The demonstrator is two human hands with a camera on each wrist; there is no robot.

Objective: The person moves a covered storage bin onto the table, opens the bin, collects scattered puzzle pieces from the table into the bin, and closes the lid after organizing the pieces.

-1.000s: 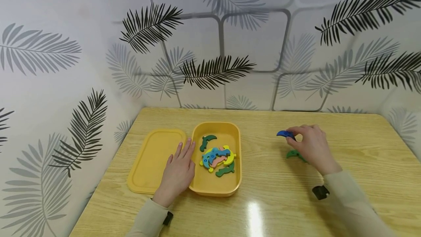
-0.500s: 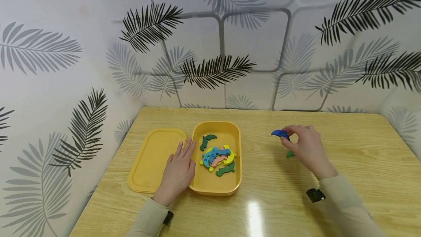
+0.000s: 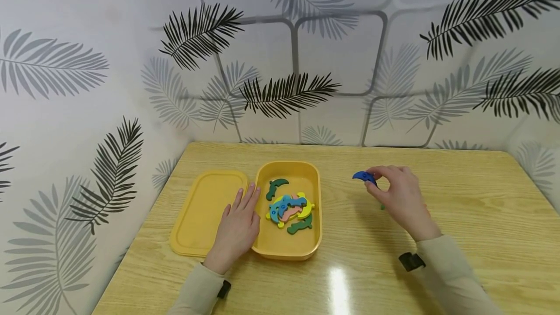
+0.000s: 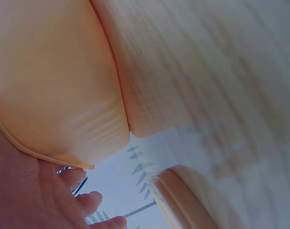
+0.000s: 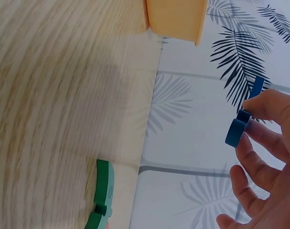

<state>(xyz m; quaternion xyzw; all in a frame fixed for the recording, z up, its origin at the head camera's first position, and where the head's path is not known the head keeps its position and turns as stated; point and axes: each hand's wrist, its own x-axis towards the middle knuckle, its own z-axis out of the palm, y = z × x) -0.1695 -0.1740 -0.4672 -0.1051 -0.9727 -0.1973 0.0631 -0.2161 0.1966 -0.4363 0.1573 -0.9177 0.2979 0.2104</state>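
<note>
My right hand (image 3: 398, 196) pinches a dark blue curved puzzle piece (image 3: 364, 176) between thumb and fingers, held above the table. The right wrist view shows this blue piece (image 5: 237, 131) edge-on at the fingertips. Below that hand lies a green curved piece (image 5: 102, 186), mostly hidden by the hand in the head view. My left hand (image 3: 236, 222), fingers straight, rests at the left rim of a yellow box (image 3: 286, 252). Inside the box are a yellow piece (image 3: 309, 208), a pink piece (image 3: 288, 215), light blue pieces (image 3: 284, 203) and two green pieces (image 3: 275, 188).
A flat yellow lid (image 3: 205, 208) lies left of the box, partly under the left hand. A bit of orange (image 3: 427, 208) shows beside the right wrist. The wood-grain table (image 3: 350, 237) meets a leaf-patterned wall (image 3: 332, 120) at the back.
My right hand has moved left with the blue piece, toward the box. It now covers most of the green piece on the table. My left hand has stayed in place.
</note>
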